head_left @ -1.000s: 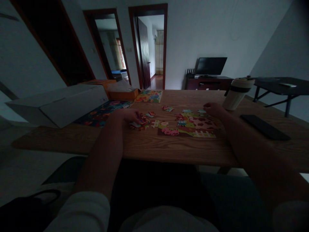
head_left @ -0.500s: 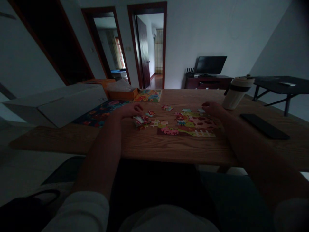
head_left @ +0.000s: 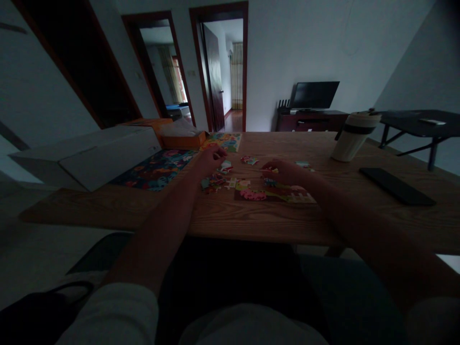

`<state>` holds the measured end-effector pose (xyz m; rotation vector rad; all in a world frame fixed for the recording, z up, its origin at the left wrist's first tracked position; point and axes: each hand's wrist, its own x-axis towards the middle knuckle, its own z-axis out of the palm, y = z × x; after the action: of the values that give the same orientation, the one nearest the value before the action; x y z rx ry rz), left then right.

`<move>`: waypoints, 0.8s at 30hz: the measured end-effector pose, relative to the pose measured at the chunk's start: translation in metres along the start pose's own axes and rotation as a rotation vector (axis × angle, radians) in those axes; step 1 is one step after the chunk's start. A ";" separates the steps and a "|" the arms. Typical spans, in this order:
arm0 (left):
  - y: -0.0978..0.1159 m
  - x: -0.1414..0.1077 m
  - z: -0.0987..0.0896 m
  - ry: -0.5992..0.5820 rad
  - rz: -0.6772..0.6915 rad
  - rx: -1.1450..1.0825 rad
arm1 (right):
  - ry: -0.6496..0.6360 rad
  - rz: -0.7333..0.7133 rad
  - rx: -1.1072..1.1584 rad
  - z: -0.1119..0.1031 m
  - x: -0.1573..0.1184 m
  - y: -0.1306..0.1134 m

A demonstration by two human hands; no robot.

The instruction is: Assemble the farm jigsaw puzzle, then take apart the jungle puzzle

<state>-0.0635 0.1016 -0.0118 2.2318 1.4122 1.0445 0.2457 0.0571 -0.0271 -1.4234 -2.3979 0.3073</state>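
As the fingers of my left hand point(head_left: 210, 161) and right hand point(head_left: 285, 172) are hovering half-curled, their hold impossible to tell, beside loose pieces point(head_left: 215, 180) and above the part-joined puzzle point(head_left: 253, 194) on the surface point(head_left: 223, 215), I'm remotely risking a low drag springing its seams.

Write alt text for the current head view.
A person's right hand is over a partly assembled jigsaw puzzle on a wooden table, the left hand beside loose puzzle pieces; whether either holds a piece is unclear. A white box sits to the left, a lidded tumbler to the right.
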 end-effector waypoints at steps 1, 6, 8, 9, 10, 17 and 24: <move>-0.002 0.001 -0.001 0.010 0.000 0.007 | -0.002 0.028 -0.008 -0.001 0.000 0.004; -0.006 0.001 -0.004 0.025 0.006 0.053 | 0.001 0.106 -0.064 -0.003 -0.002 0.018; -0.007 0.001 -0.005 0.021 0.002 0.086 | 0.004 0.113 -0.072 -0.002 -0.001 0.020; -0.009 0.001 -0.006 0.015 -0.005 0.104 | 0.008 0.112 -0.067 -0.001 0.001 0.021; -0.011 0.001 -0.006 0.008 -0.014 0.122 | 0.012 0.110 -0.055 0.001 0.003 0.022; -0.040 0.007 -0.003 -0.041 -0.030 0.161 | -0.017 0.242 -0.001 0.004 0.046 0.035; -0.034 0.002 -0.004 -0.126 -0.053 0.198 | -0.168 0.227 -0.138 0.010 0.105 0.013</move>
<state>-0.0884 0.1192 -0.0278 2.3355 1.5697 0.7622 0.2060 0.1560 -0.0222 -1.8035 -2.4305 0.3339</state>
